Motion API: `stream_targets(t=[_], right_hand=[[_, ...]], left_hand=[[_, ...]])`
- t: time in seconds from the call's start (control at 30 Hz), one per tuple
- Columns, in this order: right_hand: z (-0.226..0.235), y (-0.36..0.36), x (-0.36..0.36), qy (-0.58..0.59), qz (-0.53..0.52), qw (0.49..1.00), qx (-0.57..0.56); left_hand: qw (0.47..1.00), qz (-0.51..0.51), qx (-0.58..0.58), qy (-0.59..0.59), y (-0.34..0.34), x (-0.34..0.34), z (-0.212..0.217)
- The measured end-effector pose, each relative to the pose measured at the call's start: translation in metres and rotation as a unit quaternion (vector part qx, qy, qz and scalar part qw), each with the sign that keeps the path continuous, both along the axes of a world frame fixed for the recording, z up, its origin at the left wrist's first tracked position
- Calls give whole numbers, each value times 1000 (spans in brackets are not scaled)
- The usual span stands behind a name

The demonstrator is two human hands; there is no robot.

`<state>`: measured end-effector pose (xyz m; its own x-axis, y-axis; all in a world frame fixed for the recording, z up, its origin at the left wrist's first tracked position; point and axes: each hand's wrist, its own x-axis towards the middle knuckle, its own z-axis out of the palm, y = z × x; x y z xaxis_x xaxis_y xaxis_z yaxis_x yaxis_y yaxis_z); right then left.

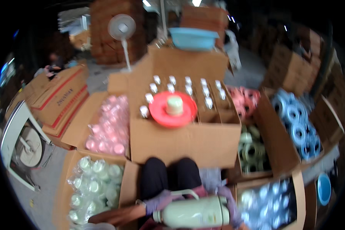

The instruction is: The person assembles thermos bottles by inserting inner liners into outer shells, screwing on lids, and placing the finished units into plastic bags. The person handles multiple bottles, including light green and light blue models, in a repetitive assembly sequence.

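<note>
A pale green thermos jug [191,212] lies on its side across my lap, its handle upward. My left hand [157,202], in a purple glove, grips it at the left end beside the handle. My right hand [230,207], gloved too, is closed around the jug's right end; its fingers are partly hidden and blurred. Ahead of my knees, a red basin [173,119] rests on an open divided carton [184,142], with a pale green cup-shaped lid [174,105] in it. Several white-topped bottles [188,90] stand in the carton's compartments.
Around me stand open cartons of bagged pink lids [110,124], bagged green lids [95,186], green rings [251,152], blue rings [293,114] and bagged bluish parts [268,203]. Behind are a blue tub [193,38], a standing fan [122,27] and stacked boxes [59,97].
</note>
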<state>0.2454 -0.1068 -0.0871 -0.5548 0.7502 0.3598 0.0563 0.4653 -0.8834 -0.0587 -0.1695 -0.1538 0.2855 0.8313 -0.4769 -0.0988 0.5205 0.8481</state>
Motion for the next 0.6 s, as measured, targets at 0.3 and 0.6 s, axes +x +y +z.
stream_targets(t=[0.3,0.6], right_hand=[[-17,44,-16,81,-20,968,-237],[-105,93,30,206,-33,812,-546]], left_hand=[[965,121,232,37,28,12,30],[749,84,597,273,43,17,65]])
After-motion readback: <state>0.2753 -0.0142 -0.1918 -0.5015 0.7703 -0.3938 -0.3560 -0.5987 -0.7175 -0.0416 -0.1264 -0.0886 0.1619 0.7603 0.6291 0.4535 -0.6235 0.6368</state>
